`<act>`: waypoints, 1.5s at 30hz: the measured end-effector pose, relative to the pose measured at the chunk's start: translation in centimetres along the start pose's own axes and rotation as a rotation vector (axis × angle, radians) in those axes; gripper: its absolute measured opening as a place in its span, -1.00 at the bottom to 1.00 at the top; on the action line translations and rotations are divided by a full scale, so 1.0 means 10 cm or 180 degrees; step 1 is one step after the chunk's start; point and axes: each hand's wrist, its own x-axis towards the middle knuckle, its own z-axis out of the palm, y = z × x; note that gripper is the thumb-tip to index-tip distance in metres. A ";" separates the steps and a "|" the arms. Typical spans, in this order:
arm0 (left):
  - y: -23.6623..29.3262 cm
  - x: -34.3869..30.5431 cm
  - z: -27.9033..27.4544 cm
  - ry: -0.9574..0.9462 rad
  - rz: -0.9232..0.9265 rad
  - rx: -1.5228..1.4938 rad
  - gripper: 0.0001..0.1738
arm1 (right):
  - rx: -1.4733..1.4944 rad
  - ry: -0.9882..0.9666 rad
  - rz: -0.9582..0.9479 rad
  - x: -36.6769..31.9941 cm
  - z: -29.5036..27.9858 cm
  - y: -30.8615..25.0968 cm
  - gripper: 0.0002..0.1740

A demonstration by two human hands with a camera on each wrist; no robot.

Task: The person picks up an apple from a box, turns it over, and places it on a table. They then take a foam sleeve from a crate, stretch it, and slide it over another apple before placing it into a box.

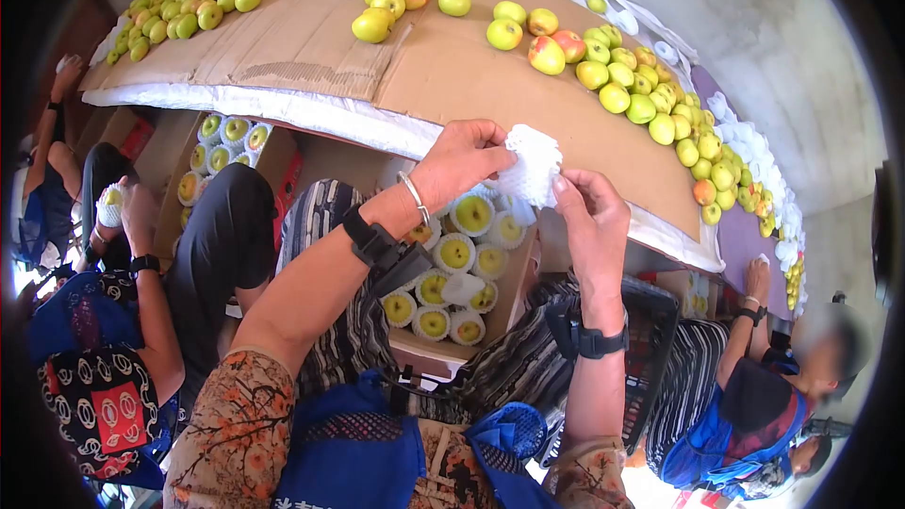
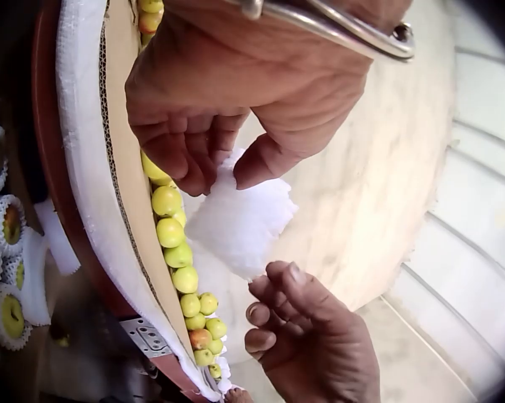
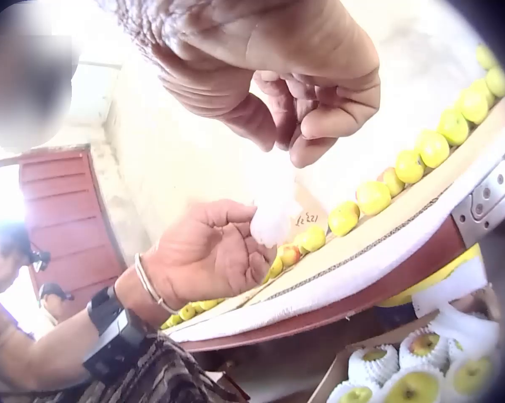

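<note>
A white foam net point(image 1: 534, 166) is held up between both hands, above the front edge of the cardboard-covered table point(image 1: 452, 66). My left hand point(image 1: 462, 162) pinches its left side between thumb and fingers. The thumb and fingertips of my right hand point(image 1: 594, 224) pinch its opposite edge. In the left wrist view the net point(image 2: 242, 220) hangs thin and flat from the left hand point(image 2: 252, 92), its lower corner at the right hand's fingertips point(image 2: 273, 273). The right wrist view shows the net point(image 3: 275, 220) washed out by light. No apple is in either hand.
Below the table edge stands a box of netted apples point(image 1: 455, 253), a loose white net point(image 1: 462, 289) on top. Loose apples point(image 1: 641, 109) lie across the table. A black crate point(image 1: 650, 339) stands to the right. People sit at both sides, one with a netted apple point(image 1: 111, 205).
</note>
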 end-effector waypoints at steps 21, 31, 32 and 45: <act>-0.12 0.06 0.11 0.0820 0.1078 0.0995 -0.75 | 0.0388 -0.0243 0.0124 0.29 0.24 0.53 -0.78; -0.16 0.02 0.21 0.0232 0.0983 0.1290 -0.71 | 0.0374 0.0051 0.0116 0.24 0.24 0.51 -0.82; -0.17 0.03 0.22 0.0261 0.1017 0.1350 -0.71 | 0.0361 0.0031 0.0125 0.23 0.24 0.49 -0.82; -0.10 0.09 0.11 -0.0132 -0.0267 -0.1722 -0.74 | 0.1434 -0.0231 0.0610 0.24 0.12 0.51 -0.74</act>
